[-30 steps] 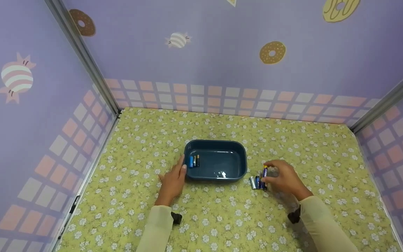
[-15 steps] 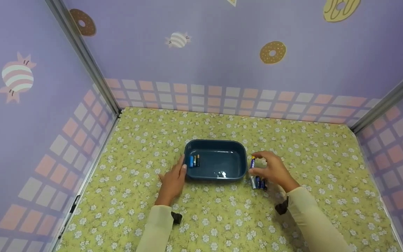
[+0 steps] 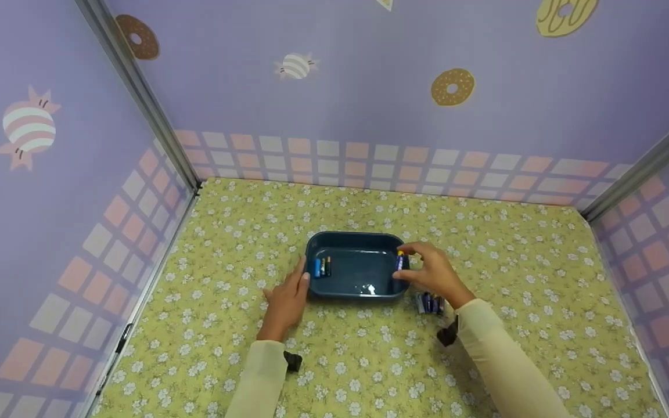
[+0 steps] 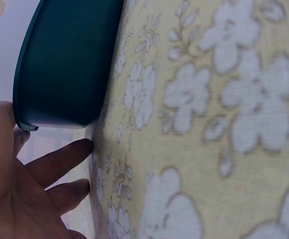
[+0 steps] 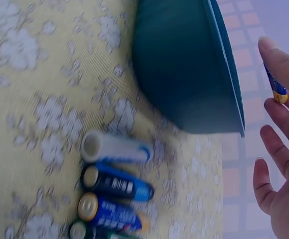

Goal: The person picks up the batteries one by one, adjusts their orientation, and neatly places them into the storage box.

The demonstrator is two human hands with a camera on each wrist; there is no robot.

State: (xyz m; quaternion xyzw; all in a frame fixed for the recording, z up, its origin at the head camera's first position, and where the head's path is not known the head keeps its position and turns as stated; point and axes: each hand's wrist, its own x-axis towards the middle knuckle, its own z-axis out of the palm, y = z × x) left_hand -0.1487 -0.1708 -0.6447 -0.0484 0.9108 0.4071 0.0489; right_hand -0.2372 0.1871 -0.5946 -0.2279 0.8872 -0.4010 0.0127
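Observation:
My right hand point(image 3: 436, 274) pinches a blue battery with a yellow end point(image 3: 400, 261) between thumb and fingertips, over the right side of a dark teal bin point(image 3: 358, 297). In the right wrist view the held battery point(image 5: 277, 87) shows between the fingers, above the rim of the bin point(image 5: 184, 64). Inside the bin, at its left end, three batteries point(image 3: 323, 267) lie side by side. My left hand point(image 3: 286, 302) touches the bin's left wall, its fingers fairly straight; in the left wrist view the hand point(image 4: 35, 184) is spread beside the bin point(image 4: 67, 64).
Several batteries lie in a row on the flowered cloth point(image 3: 369, 360) just right of the bin's near corner; among them the right wrist view shows a silver one point(image 5: 117, 148) and a blue and black one point(image 5: 117, 182). Purple patterned walls point(image 3: 369, 104) stand behind and at both sides.
My right hand has carried the blue battery leftward and away from me, from the row on the cloth to over the bin's right side. My left hand has stayed at the bin.

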